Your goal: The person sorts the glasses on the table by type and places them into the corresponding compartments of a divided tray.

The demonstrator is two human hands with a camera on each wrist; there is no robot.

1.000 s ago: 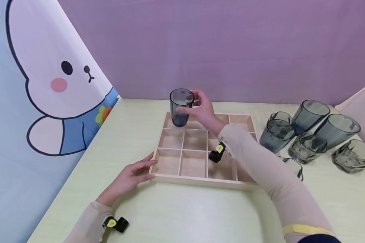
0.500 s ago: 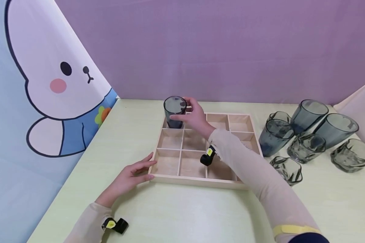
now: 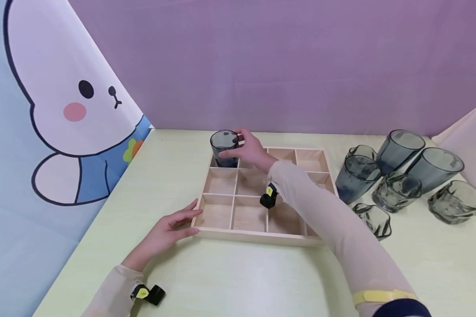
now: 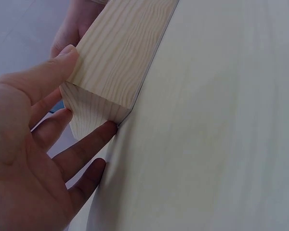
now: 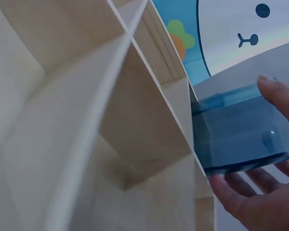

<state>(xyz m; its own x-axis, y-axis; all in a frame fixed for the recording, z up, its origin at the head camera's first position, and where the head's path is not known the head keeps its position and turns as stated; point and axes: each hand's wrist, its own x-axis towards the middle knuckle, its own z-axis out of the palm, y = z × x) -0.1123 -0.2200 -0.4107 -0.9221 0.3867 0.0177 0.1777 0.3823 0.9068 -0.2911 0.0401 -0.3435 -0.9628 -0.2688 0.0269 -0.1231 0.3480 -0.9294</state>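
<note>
My right hand (image 3: 251,150) holds a tall smoky-grey drinking glass (image 3: 224,147) by its right side, thumb in front and fingers behind. The glass stands upright, its lower part inside the back-left compartment of a wooden divided tray (image 3: 258,237). In the right wrist view the glass (image 5: 241,130) looks bluish, with the thumb and fingers round it near its rim. At the tray's front-left corner rests my left hand (image 3: 164,231), fingers fairly straight. The left wrist view has its thumb and fingertips touching the pale wooden corner (image 4: 115,53).
On the right of the table stand several smoky glasses, some tall like this tumbler (image 3: 357,178), others short and wavy like this one (image 3: 458,202). A short wavy glass (image 3: 373,220) sits close to the tray's right side. A purple backdrop (image 3: 281,66) rises behind the table.
My right hand has moved left and down, bringing the glass from above the tray into the back-left compartment. The left hand has stayed at the tray's corner.
</note>
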